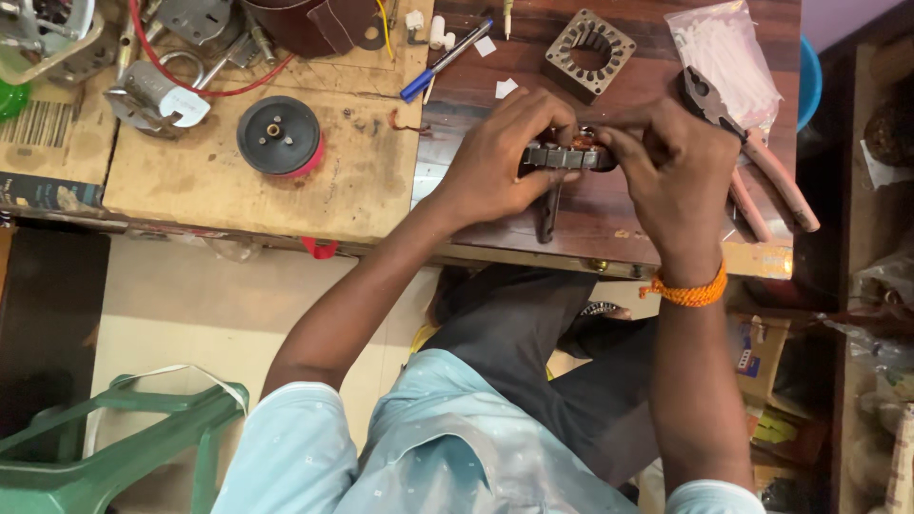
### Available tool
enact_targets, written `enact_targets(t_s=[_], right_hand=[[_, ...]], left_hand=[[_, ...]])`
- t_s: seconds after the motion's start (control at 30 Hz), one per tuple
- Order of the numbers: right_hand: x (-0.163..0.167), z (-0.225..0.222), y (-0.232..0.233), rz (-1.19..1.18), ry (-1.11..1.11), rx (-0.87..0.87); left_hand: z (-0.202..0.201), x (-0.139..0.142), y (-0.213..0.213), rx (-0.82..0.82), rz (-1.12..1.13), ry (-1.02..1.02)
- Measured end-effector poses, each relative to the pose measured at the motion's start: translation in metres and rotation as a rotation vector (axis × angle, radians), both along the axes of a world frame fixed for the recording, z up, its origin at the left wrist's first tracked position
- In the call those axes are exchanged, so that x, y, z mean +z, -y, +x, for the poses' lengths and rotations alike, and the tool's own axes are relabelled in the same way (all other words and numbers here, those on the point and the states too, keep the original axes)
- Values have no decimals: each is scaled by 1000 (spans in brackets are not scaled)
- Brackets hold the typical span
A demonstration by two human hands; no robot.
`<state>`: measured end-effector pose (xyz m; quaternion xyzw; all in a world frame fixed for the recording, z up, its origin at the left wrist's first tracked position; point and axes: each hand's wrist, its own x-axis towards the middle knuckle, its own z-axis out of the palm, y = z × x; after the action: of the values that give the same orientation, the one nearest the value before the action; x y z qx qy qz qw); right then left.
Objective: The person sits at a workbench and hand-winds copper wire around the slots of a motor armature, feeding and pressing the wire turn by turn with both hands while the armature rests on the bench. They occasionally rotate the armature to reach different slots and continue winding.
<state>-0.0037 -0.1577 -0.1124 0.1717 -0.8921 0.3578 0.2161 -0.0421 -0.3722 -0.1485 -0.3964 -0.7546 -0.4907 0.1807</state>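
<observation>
Both my hands hold a small grey metal motor stator (564,156) with copper windings over the dark wooden table (609,214). My left hand (500,157) grips its left side with fingers curled over the top. My right hand (666,167), with an orange thread band at the wrist, pinches its right end. A dark tool handle (547,211) lies on the table just below the stator, partly under my left hand.
A second square stator core (590,46) lies beyond the hands. Pink-handled pliers (757,162) and a clear plastic bag (724,52) lie right. A blue pen (443,62), black round wheel (278,135) and metal parts sit left. A green plastic chair (114,438) stands on the floor.
</observation>
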Motion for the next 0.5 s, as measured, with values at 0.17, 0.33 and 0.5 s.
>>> enact_targets(t_s=[0.17, 0.33, 0.5], right_hand=[[6, -26, 2, 16, -2, 12], [11, -25, 6, -5, 88, -25], [14, -3, 12, 3, 143, 15]], left_hand=[[-16, 8, -14, -55, 44, 488], [-42, -7, -24, -259, 189, 507], [-57, -19, 6, -550, 155, 557]])
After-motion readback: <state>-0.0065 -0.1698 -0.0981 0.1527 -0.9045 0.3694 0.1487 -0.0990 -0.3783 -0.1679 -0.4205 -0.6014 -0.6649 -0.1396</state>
